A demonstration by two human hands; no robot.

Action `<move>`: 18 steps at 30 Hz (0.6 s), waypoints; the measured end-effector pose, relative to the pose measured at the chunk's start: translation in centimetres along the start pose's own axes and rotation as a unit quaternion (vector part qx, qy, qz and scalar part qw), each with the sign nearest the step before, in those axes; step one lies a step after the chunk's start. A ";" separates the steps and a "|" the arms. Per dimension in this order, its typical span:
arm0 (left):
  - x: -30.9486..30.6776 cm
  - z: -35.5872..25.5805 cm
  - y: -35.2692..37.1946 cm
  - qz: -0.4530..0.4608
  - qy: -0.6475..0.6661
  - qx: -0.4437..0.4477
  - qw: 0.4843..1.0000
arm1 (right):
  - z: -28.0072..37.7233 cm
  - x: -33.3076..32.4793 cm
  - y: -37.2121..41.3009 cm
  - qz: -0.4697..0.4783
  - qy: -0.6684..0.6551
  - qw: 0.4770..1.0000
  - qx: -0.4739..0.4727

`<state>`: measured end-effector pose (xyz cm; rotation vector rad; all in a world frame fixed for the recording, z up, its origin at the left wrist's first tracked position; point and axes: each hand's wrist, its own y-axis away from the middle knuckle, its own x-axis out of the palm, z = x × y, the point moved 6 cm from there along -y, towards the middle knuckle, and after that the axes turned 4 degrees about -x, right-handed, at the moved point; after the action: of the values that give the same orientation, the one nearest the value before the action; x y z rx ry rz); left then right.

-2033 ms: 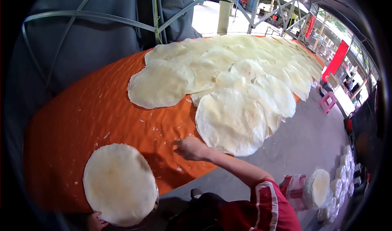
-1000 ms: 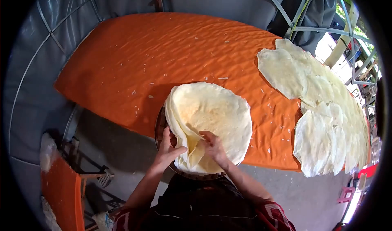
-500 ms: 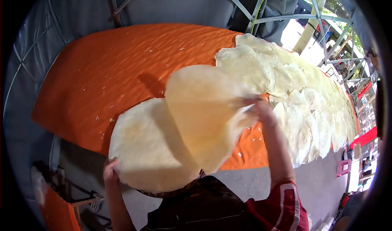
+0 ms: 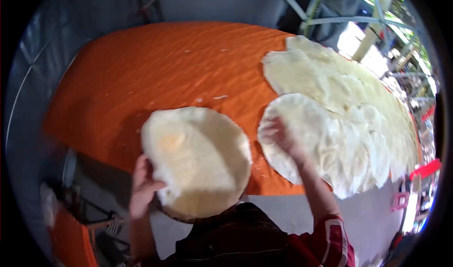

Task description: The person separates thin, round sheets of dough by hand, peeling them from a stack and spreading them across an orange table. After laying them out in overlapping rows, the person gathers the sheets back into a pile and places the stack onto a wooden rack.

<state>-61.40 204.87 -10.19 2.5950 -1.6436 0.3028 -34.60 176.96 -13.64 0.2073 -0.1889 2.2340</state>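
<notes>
My left hand [image 4: 145,184] grips the left edge of a stack of thin, round, pale dough sheets [image 4: 203,158], its thumb lying over the top. A dark rim shows beneath the stack at the front, close to my apron. To the right, my right hand [image 4: 277,132] is over a single round dough sheet [image 4: 302,111] lying on the orange cloth [image 4: 188,68]. Its fingers are apart and slightly blurred, with nothing held in them. That sheet's right side meets many overlapping dough sheets [image 4: 358,139].
Small white scraps [image 4: 220,97] dot the orange cloth. Grey sheeting and metal poles [image 4: 344,20] stand behind it. A pink stool [image 4: 399,200] is on the floor at the right, and an orange-covered surface [image 4: 68,236] at the lower left.
The lifted dough sheet now lies flat beside the others, and my right hand has let go of it. My left hand and the stack have shifted right, its thumb now further over the top.
</notes>
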 end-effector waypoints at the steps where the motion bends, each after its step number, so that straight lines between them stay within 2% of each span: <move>1: 0.7 0.2 -0.3 0.015 -0.020 -0.016 1.000 | -2.5 6.8 0.6 0.099 0.061 0.993 0.025; 2: 1.0 0.5 -0.5 0.030 -0.037 -0.034 0.998 | -5.0 13.5 1.5 0.195 0.120 0.973 0.036; 4: 0.2 1.6 -0.3 0.033 -0.017 -0.088 0.995 | -3.9 21.7 3.0 0.221 0.087 0.971 0.033; 6: -0.4 1.7 -0.1 0.020 0.011 -0.103 0.994 | -5.4 24.7 3.0 0.184 0.068 0.979 0.054; 10: -2.3 2.9 0.5 0.030 0.031 -0.104 0.994 | -7.2 25.6 2.9 0.165 -0.051 0.976 0.136; 11: -2.7 3.2 0.6 0.040 0.023 -0.095 0.994 | -6.7 25.5 2.9 0.162 -0.006 0.977 0.138; 14: -3.6 4.1 1.0 0.019 0.038 -0.096 0.994 | -8.2 24.8 2.8 0.178 -0.215 0.959 0.057; 15: -3.6 4.1 1.0 0.010 0.034 -0.096 0.995 | -9.5 24.1 2.7 0.142 -0.108 0.982 0.061; 18: -3.4 4.1 1.1 -0.004 0.010 -0.091 0.996 | -8.8 25.2 3.1 0.107 -0.060 0.989 0.077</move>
<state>-63.26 206.75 -14.97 2.4552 -1.5733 0.1694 -53.25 195.95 -17.00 0.4223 -0.1072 2.4539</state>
